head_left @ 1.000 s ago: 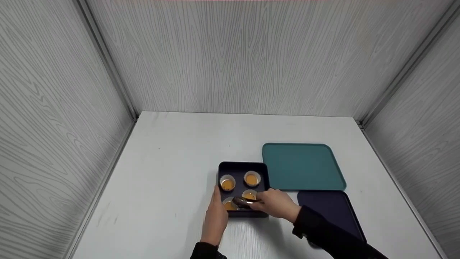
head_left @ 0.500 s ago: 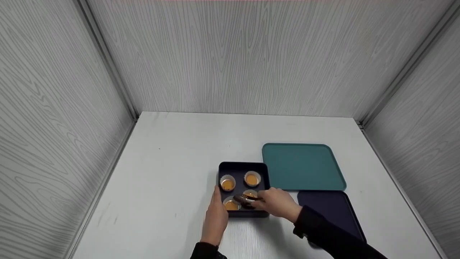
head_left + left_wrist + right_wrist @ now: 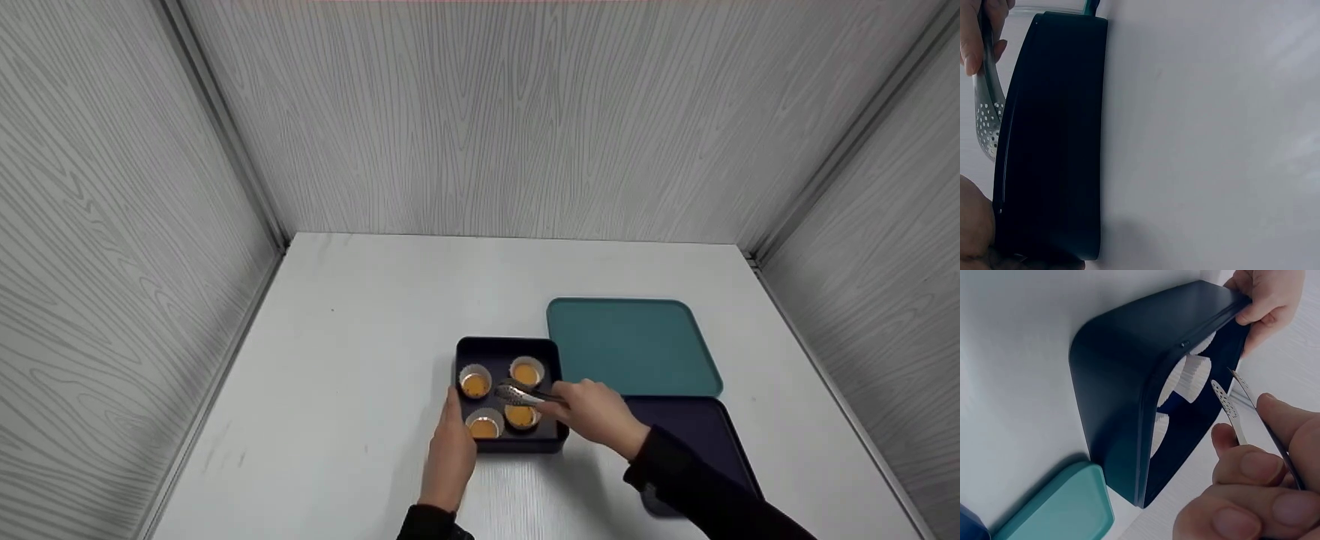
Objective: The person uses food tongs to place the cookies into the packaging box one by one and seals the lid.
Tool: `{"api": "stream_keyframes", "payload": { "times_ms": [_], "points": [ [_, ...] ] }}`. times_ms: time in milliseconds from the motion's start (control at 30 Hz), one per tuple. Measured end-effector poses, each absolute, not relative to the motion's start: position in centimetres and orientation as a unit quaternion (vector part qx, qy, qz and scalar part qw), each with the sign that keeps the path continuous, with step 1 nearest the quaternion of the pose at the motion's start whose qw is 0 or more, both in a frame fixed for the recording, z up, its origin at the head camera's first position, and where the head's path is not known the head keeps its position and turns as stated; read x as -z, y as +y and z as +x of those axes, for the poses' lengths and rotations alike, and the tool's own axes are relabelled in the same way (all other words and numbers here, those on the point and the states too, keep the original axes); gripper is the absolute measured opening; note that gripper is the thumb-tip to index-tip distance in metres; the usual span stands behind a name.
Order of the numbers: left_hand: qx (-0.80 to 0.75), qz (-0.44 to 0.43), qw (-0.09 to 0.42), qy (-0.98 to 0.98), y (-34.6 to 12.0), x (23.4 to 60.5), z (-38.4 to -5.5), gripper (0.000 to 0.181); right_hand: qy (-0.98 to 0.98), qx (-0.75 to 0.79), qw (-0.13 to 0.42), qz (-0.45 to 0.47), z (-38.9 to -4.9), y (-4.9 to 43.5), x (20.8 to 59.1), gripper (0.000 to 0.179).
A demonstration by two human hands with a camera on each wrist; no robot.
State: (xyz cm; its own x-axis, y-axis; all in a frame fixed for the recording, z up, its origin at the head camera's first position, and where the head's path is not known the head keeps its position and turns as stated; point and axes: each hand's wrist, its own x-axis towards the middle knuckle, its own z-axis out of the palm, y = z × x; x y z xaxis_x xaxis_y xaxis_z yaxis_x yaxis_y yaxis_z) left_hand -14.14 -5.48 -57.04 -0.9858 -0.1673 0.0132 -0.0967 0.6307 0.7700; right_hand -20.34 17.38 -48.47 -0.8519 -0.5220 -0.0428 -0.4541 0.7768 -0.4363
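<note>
My right hand (image 3: 596, 412) holds a pair of metal tongs (image 3: 519, 391) with perforated ends over a deep navy box (image 3: 517, 446). In the right wrist view the tongs' two tips (image 3: 1225, 400) stand apart with nothing between them. Inside the box sit white fluted cupcake cups with orange contents: a back left cup (image 3: 475, 384), a back right cup (image 3: 526, 373), a front left cup (image 3: 484, 427) and a front right cup (image 3: 522, 417). My left hand (image 3: 448, 457) grips the box at its front left corner, thumb at the rim in the right wrist view.
A flat teal tray (image 3: 630, 345) lies right of the box, close to its back right side. Nearer to me is a flat navy tray (image 3: 697, 435), partly covered by my right sleeve (image 3: 697, 487). Grey wood-grain panels (image 3: 480, 120) enclose the white table (image 3: 360, 337).
The tongs have come away from the front right cup and moved toward the back, with my right hand. That cup appears slightly lower in the head view. My left hand stays put.
</note>
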Motion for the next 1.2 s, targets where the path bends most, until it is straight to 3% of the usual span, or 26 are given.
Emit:
{"api": "stream_keyframes", "payload": {
  "times_ms": [767, 1200],
  "points": [
    [0.428, 0.084, 0.020, -0.900, -5.5, 57.1, -14.4, 0.066, 0.949, 0.273, 0.009, -0.157, -20.6, 22.1, 46.7, 0.034],
    [0.440, 0.099, 0.006, -0.893, -5.5, 57.2, -14.4, 0.062, 0.963, 0.249, 0.012, -0.102, -19.5, 24.0, 47.9, 0.027]
  ]
}}
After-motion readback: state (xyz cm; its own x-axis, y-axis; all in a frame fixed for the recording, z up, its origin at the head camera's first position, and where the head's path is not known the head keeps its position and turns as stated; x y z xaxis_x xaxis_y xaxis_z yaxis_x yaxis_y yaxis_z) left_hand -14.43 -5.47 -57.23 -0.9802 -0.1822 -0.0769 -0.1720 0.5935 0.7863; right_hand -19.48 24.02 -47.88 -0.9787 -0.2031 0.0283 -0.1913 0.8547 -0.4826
